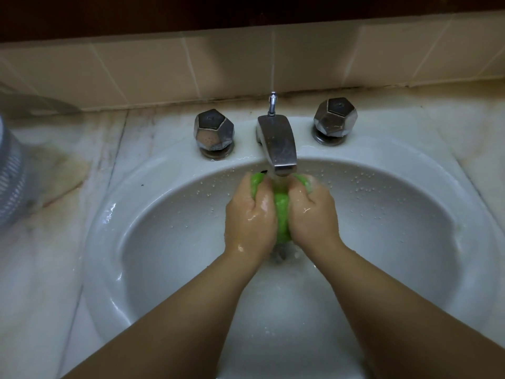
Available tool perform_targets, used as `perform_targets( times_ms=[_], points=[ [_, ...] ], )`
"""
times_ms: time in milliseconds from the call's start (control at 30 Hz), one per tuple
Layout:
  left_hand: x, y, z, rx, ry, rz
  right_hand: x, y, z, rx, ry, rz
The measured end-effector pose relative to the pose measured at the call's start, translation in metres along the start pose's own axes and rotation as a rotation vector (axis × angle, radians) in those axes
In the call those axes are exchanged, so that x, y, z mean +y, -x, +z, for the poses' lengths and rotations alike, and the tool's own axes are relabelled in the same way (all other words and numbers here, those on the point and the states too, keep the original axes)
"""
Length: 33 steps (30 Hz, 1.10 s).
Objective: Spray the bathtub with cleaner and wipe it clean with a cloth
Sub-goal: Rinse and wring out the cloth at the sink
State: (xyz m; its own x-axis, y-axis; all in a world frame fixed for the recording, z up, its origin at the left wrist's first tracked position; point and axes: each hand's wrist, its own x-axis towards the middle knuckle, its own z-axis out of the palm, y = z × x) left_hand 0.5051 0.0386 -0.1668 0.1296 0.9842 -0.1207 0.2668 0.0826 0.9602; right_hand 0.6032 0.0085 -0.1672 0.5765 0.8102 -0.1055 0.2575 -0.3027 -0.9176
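Observation:
A bright green cloth (282, 214) is bunched up between both my hands over the white sink basin (153, 242). My left hand (250, 214) grips its left side and my right hand (314, 212) grips its right side. Both hands are wet. Water runs from the metal faucet spout (278, 143) onto the cloth and drips from its lower end toward the drain. No bathtub or spray bottle is in view.
Two faceted chrome knobs stand beside the spout, the left knob (214, 131) and the right knob (335, 117). A stained marble counter (49, 214) surrounds the basin. A grey mesh basket (11, 173) sits at the left edge. Beige tiles (164, 69) line the back.

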Motion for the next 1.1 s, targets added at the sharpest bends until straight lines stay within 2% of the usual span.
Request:
perform_targets(
  times_ms=[100,167,267,367,500,667,1100],
  points=[
    [-0.003,0.008,0.003,-0.062,-0.064,0.029,0.007,-0.004,0.003,-0.025,0.066,0.0],
    [-0.002,0.014,0.008,-0.099,-0.059,0.063,0.014,-0.006,0.006,-0.051,-0.005,0.031],
    [-0.002,0.016,0.01,-0.072,-0.109,0.108,0.009,-0.001,0.005,-0.102,-0.19,0.128],
    [-0.004,0.014,0.005,-0.005,-0.108,0.095,0.003,0.005,0.003,-0.127,-0.194,0.03],
    [-0.004,0.014,0.004,0.025,-0.086,0.141,0.001,0.009,0.003,-0.043,-0.146,-0.043],
    [0.002,0.011,0.007,0.046,-0.04,0.037,0.002,0.007,0.004,0.058,-0.112,-0.017],
    [0.001,0.005,0.002,0.016,-0.019,0.028,0.002,0.003,0.002,-0.007,-0.092,-0.006]
  ],
)
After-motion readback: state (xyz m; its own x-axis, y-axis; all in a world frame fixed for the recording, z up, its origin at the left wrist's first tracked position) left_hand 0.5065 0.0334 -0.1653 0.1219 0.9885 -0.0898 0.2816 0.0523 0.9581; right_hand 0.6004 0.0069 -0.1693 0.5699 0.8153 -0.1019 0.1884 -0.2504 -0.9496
